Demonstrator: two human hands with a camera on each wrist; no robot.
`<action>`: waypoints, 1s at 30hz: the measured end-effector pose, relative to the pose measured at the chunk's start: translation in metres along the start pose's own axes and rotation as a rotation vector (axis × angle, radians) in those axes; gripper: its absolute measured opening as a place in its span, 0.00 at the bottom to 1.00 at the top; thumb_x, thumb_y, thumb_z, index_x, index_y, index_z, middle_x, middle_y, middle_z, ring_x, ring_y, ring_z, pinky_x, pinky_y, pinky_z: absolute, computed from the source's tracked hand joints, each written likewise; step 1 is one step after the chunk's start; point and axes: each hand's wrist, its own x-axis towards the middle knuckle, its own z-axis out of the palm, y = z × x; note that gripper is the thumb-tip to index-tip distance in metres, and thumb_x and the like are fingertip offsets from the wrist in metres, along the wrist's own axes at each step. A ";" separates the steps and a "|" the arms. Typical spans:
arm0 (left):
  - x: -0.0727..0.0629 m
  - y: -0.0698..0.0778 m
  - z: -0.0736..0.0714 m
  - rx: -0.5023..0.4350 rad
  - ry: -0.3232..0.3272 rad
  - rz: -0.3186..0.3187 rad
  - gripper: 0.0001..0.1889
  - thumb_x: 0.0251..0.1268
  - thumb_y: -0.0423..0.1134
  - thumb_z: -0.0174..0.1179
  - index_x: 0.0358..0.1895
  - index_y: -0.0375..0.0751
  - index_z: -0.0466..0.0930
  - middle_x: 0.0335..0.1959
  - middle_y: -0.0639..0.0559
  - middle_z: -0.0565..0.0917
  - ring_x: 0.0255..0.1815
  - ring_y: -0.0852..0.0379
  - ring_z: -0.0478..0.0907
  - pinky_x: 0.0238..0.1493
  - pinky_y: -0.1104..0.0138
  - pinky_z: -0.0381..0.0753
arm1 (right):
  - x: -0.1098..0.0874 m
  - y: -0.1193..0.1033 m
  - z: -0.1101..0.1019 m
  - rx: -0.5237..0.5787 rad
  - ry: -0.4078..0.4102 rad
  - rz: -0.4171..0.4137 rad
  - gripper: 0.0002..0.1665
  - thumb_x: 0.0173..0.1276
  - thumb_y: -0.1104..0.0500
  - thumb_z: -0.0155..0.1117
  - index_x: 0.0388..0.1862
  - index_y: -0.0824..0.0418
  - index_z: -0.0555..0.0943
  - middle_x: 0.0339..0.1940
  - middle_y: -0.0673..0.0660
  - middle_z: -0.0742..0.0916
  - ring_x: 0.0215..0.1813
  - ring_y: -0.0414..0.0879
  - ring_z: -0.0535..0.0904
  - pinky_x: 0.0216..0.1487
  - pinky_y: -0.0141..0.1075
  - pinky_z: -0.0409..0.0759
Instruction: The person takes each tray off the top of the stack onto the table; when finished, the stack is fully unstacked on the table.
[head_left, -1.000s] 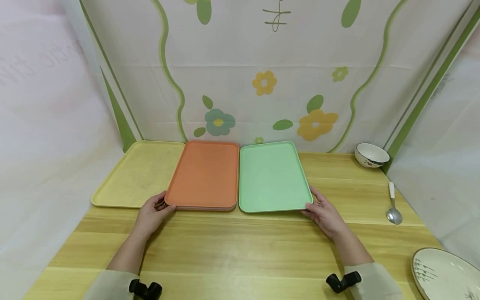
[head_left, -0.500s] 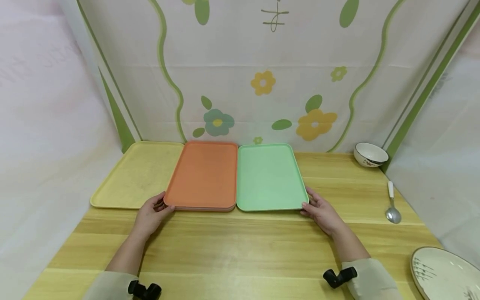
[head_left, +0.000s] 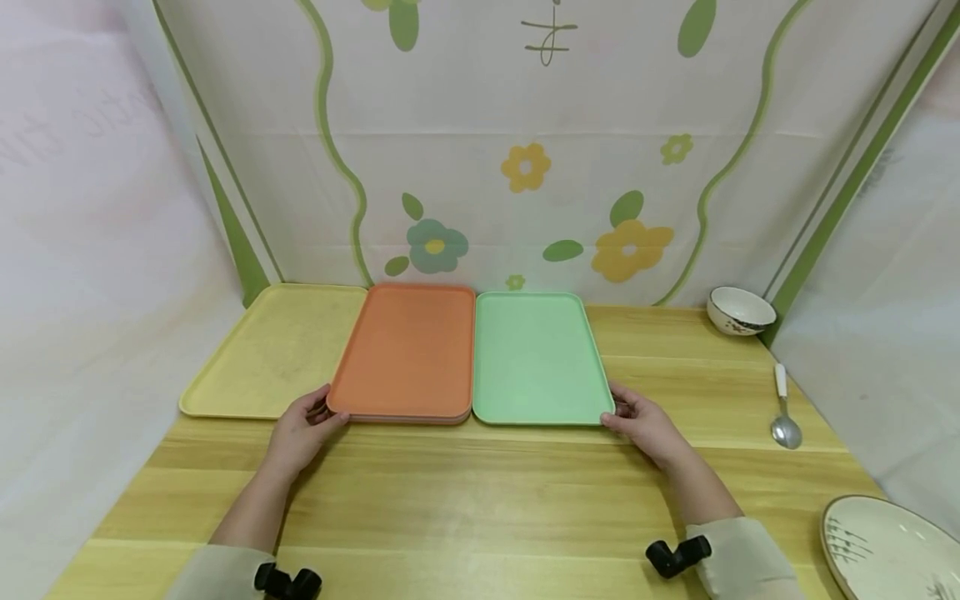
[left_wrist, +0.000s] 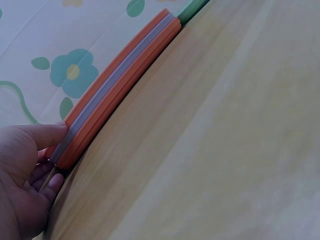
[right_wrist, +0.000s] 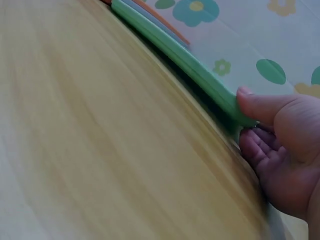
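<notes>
The left hand (head_left: 300,429) pinches the near left corner of the orange stack (head_left: 401,350). The corner sits between its thumb (left_wrist: 47,135), which presses the front, and its other fingers (left_wrist: 54,186), which bend around the side and below. The stack shows orange on top, purple in the middle and orange at the bottom. It lies by the far edge of the table (head_left: 480,500), left of the middle. The right hand (head_left: 648,429) pinches the near right corner of the green tray (head_left: 540,358), with the thumb on the rim and the other fingers curled under it. A dark strip shows under the tray's near side, and I cannot tell if that side touches the table. The green tray is just beside the stack, also by the far edge. The yellow tray (head_left: 277,350) is on the stack's other side, at the table's far left corner. A bowl (head_left: 741,311) sits at the far right corner. Nearer, along the right edge, are a spoon (head_left: 786,432) and then a plate (head_left: 892,546).
</notes>
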 end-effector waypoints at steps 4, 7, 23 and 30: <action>0.001 -0.001 0.000 -0.008 -0.002 0.002 0.39 0.70 0.44 0.61 0.75 0.28 0.53 0.70 0.28 0.65 0.69 0.35 0.68 0.54 0.81 0.73 | 0.001 -0.005 0.001 -0.092 0.011 0.006 0.46 0.70 0.51 0.65 0.78 0.64 0.55 0.72 0.70 0.70 0.69 0.63 0.71 0.64 0.42 0.77; 0.001 -0.002 0.000 -0.011 -0.001 0.002 0.39 0.69 0.45 0.61 0.75 0.28 0.54 0.70 0.28 0.65 0.69 0.35 0.68 0.52 0.84 0.71 | 0.002 -0.010 0.004 -0.103 0.020 -0.011 0.47 0.70 0.50 0.64 0.79 0.64 0.54 0.78 0.68 0.62 0.76 0.66 0.58 0.73 0.54 0.65; 0.001 -0.002 0.001 -0.009 0.006 0.005 0.38 0.69 0.43 0.61 0.75 0.27 0.54 0.70 0.28 0.65 0.68 0.35 0.68 0.48 0.88 0.68 | 0.024 -0.054 0.067 0.015 -0.033 -0.183 0.42 0.71 0.58 0.63 0.76 0.70 0.57 0.76 0.70 0.64 0.76 0.65 0.59 0.75 0.55 0.60; 0.000 -0.002 0.001 0.002 0.008 0.006 0.38 0.70 0.43 0.61 0.74 0.27 0.55 0.70 0.28 0.66 0.68 0.35 0.68 0.52 0.83 0.72 | 0.036 -0.065 0.105 0.010 -0.082 -0.179 0.40 0.70 0.57 0.65 0.76 0.67 0.60 0.75 0.66 0.68 0.75 0.61 0.63 0.75 0.52 0.63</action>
